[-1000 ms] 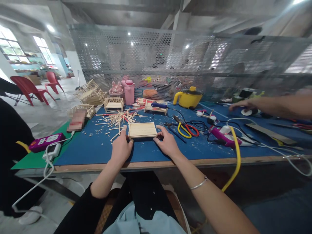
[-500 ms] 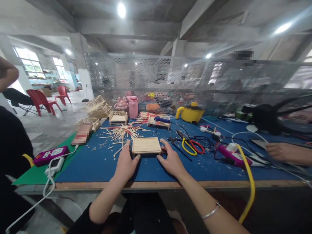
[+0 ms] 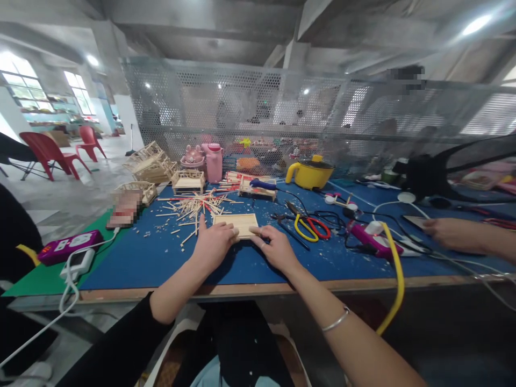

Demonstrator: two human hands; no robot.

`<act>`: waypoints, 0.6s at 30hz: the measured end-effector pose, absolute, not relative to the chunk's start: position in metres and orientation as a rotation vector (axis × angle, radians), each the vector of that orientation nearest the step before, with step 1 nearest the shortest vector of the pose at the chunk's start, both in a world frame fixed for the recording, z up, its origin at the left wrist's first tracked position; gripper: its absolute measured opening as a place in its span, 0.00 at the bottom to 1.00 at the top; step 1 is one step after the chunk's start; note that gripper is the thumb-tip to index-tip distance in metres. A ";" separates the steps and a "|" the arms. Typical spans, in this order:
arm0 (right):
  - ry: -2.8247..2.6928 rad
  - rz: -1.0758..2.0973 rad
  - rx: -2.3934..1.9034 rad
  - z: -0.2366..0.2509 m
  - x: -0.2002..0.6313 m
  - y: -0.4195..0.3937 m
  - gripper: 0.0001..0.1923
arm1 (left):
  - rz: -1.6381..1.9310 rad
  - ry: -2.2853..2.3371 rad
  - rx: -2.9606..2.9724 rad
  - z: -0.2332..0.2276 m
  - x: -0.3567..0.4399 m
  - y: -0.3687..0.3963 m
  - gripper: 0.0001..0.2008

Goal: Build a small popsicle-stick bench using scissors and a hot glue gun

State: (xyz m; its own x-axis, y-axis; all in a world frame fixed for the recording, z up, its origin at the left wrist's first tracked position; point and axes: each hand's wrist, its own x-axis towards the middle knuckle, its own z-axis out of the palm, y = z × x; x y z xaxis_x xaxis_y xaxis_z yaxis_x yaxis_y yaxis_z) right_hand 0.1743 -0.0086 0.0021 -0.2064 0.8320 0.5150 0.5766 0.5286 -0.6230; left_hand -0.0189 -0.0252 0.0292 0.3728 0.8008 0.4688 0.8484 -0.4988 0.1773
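Workbench (image 3: 161, 258): lying under a blue mat, spreading across the view; carrying every item listed below.
Mesh screen (image 3: 250, 113): standing along the far edge of the bench.
Yellow pot (image 3: 309, 173): sitting at the back, right of centre, well apart from both hands.
Stick models (image 3: 151, 161): standing stacked at the far left corner.
Loose sticks (image 3: 193, 207): lying scattered just behind the panel, to its left.
Wooden panel (image 3: 242, 221): lying flat on the mat near the front edge, between the two hands; near edge partly covered by fingers.
Left hand (image 3: 213, 246): resting palm down at the panel's left end; fingers lying together, curling over the near left corner and pressing on it.
Right hand (image 3: 274, 248): resting at the panel's right near corner; fingers slightly apart, tips touching the panel's edge.
Co-worker's hand (image 3: 451, 232): resting on the mat at far right, among cables.
Scissors (image 3: 312, 227): lying right of the panel, yellow and red handles facing the front.
Purple tool (image 3: 373, 241): lying further right, beside a yellow hose.
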 end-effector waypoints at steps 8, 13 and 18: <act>-1.908 0.355 -1.150 0.007 0.173 -0.011 0.10 | -0.768 -1.491 -2.518 0.030 -0.020 -0.024 0.10; -1.927 0.309 -1.197 0.007 0.171 -0.011 0.11 | -0.753 -1.493 -2.501 0.029 -0.016 -0.026 0.11; -1.889 0.341 -1.287 0.007 0.171 -0.015 0.23 | -0.840 -1.552 -2.568 0.041 -0.029 -0.027 0.11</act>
State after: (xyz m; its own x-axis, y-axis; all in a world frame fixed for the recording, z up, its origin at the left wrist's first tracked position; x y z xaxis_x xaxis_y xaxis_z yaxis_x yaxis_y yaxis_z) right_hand 0.1714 -0.0151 0.0073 -0.1551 0.8711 0.4660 0.6533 0.4443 -0.6130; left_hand -0.0294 -0.0271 0.0407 0.3587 0.8141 0.4568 0.8278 -0.5036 0.2473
